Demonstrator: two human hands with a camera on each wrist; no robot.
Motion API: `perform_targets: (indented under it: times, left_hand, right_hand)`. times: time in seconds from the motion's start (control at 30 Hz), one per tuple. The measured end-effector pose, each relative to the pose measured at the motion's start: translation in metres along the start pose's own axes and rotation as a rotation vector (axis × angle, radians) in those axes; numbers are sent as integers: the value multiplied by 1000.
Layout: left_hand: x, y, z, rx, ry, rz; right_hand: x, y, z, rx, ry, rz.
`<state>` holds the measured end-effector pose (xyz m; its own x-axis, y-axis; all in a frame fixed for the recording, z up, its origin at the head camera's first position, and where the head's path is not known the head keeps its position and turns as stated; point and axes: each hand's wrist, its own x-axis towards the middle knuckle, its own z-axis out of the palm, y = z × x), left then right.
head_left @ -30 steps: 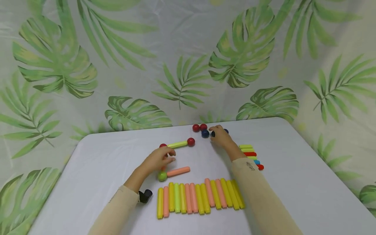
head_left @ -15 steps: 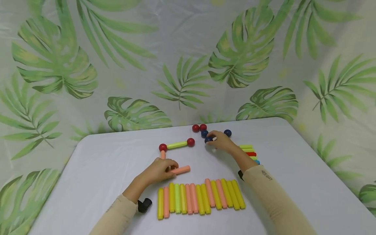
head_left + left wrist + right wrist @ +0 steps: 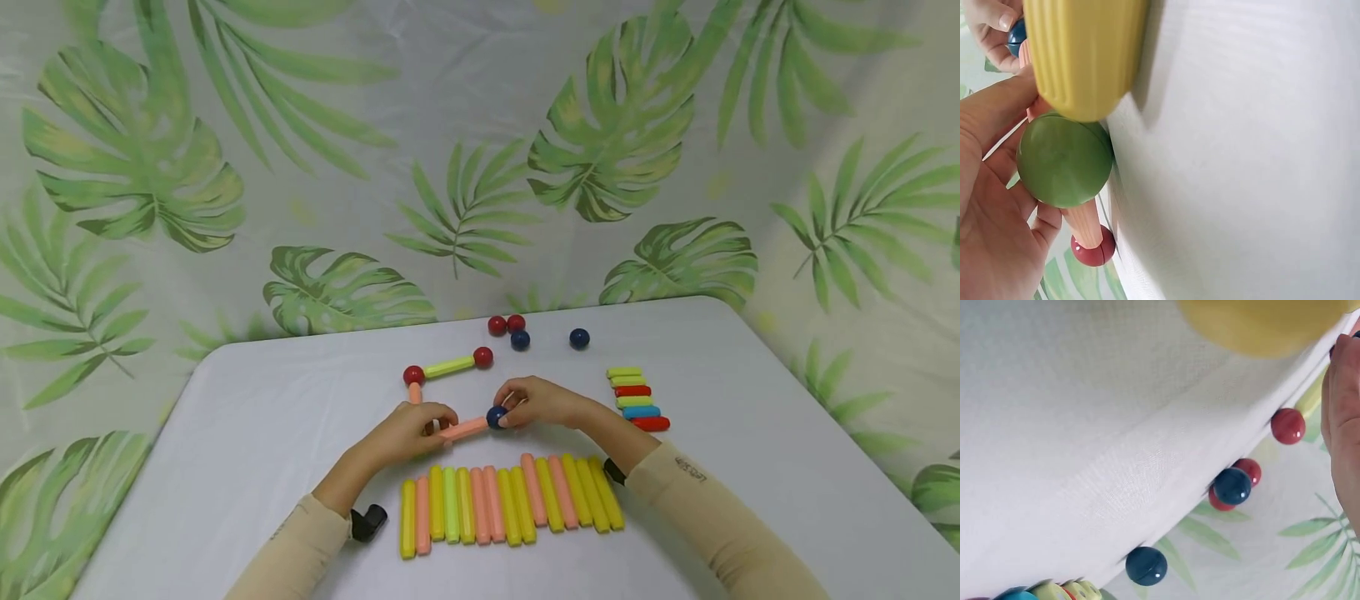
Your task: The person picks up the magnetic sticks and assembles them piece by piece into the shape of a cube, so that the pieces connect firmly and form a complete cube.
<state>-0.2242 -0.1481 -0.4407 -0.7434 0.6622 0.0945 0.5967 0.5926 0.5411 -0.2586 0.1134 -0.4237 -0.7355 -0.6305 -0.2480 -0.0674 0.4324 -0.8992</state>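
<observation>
My left hand (image 3: 408, 433) pinches a pink stick (image 3: 467, 429) between thumb and fingers. In the left wrist view a green ball (image 3: 1065, 159) sits at that stick's near end; the hand mostly hides it in the head view. My right hand (image 3: 543, 402) holds a dark blue ball (image 3: 495, 417) against the stick's right end. From the green ball another pink stick (image 3: 416, 393) runs to a red ball (image 3: 413, 376). A yellow-green stick (image 3: 450, 367) links this to a second red ball (image 3: 483, 357).
A row of yellow, pink and green sticks (image 3: 512, 504) lies in front of the hands. Short coloured sticks (image 3: 633, 402) are stacked in a column at right. Loose red balls (image 3: 506, 324) and blue balls, one (image 3: 520, 340) beside them and one (image 3: 579, 338) apart, lie behind.
My right hand has picked up a blue ball from the back and brought it left and nearer, to the pink stick's end. My left hand has come down and taken hold of that stick.
</observation>
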Motion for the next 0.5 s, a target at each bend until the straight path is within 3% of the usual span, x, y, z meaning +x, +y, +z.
perform_targets:
  times: [0.23,0.5]
  left_hand:
    - [2,-2,1,-2,-37,18]
    - [2,-1,1,8,-46,5]
  right_hand:
    - [-14,-6,-5,-154,12,-3]
    - [-81,-4,-15,-389,146,-29]
